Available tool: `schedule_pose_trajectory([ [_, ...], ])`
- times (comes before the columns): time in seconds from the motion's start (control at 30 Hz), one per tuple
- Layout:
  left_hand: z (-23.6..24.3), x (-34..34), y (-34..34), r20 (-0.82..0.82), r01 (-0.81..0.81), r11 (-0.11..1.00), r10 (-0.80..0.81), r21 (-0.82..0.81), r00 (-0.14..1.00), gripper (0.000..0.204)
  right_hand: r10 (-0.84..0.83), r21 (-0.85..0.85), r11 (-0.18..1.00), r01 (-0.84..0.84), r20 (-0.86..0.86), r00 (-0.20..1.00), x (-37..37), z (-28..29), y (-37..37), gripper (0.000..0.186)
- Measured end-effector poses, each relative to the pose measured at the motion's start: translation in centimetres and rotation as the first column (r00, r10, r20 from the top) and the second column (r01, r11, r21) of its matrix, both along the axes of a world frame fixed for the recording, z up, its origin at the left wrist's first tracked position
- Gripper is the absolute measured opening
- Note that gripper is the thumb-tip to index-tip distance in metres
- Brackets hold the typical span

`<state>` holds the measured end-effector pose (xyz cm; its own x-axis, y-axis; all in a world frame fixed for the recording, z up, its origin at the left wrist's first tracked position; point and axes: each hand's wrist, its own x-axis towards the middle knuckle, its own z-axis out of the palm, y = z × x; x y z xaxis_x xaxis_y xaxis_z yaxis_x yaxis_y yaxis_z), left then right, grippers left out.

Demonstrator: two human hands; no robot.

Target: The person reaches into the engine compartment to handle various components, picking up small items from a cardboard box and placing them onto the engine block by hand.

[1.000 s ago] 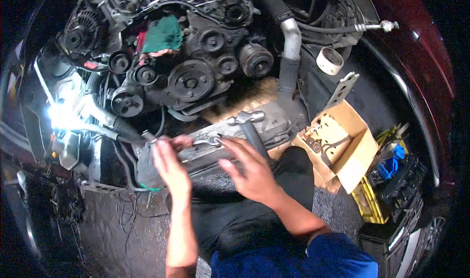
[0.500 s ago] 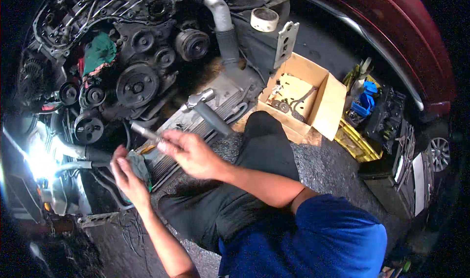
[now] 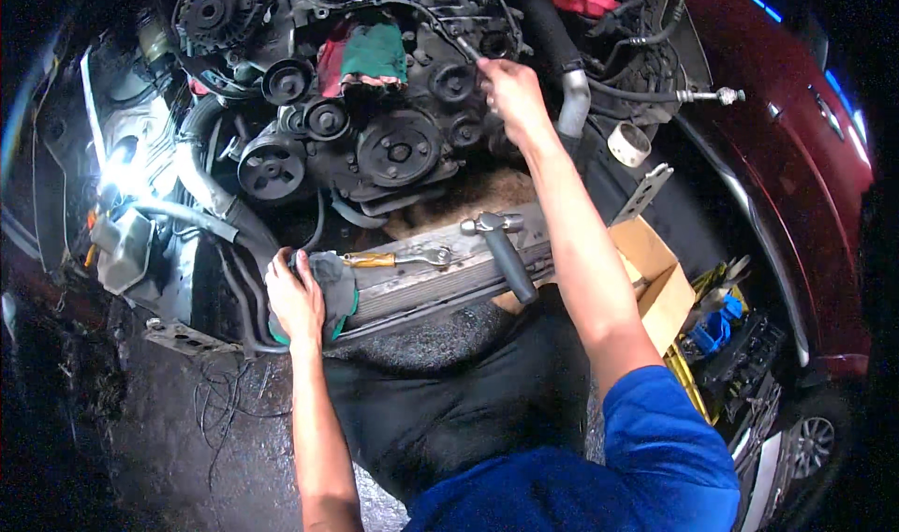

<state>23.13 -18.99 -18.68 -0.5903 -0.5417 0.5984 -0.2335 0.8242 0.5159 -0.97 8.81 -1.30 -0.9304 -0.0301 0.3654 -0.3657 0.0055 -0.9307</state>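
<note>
With fingers wrapped around it, my right hand (image 3: 515,99) holds a slim metal tool (image 3: 469,53). Its tip meets the upper edge of the dark engine (image 3: 412,82), near the gasket surface. My left hand (image 3: 296,296) lies on a grey-green cloth (image 3: 339,288) at the left end of the radiator, its fingers stretched and apart. Just right of that cloth, a ratchet (image 3: 398,258) with a yellow handle rests on the radiator top (image 3: 412,288). A hammer (image 3: 503,251) with a dark grip lies farther right.
Red and green rags (image 3: 373,52) sit among the pulleys (image 3: 400,148). A bright work lamp (image 3: 122,178) glares at left. To the right are a tape roll (image 3: 629,145), an open cardboard box (image 3: 670,302), blue and black parts (image 3: 719,326), and a red car panel (image 3: 777,92).
My right hand has carried the slim tool from above the radiator up to the engine's top edge. My left hand has come down onto the cloth. The view has shifted.
</note>
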Motion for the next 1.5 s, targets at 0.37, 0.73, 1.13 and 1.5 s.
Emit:
schedule_pose_trajectory([
  [0.37, -0.1, -0.1, -0.3, -0.057, 0.041, 0.999, -0.041, 0.007, 0.998, 0.034, -0.272, 0.182, 0.932, 0.313, -0.220, 0.937, -7.2, 5.6, 5.3, 0.032],
  [0.73, 0.0, 0.2, -0.6, -0.060, 0.036, 0.999, -0.034, 0.021, 0.998, 0.033, -0.294, 0.507, 0.812, 0.289, -0.071, 0.953, -7.9, 6.2, 3.7, 0.044],
  [1.13, 0.1, -0.2, -0.1, -0.073, 0.044, 0.999, -0.042, 0.018, 0.996, 0.032, -0.100, 0.213, 0.975, 0.059, 0.189, 0.977, -10.7, 5.3, 5.4, 0.030],
  [1.5, -0.3, 0.5, -1.1, -0.067, 0.043, 0.999, -0.042, 0.019, 0.997, 0.031, -0.197, 0.821, 0.229, 0.523, -0.487, 0.851, -5.7, 7.2, 1.4, 0.035],
])
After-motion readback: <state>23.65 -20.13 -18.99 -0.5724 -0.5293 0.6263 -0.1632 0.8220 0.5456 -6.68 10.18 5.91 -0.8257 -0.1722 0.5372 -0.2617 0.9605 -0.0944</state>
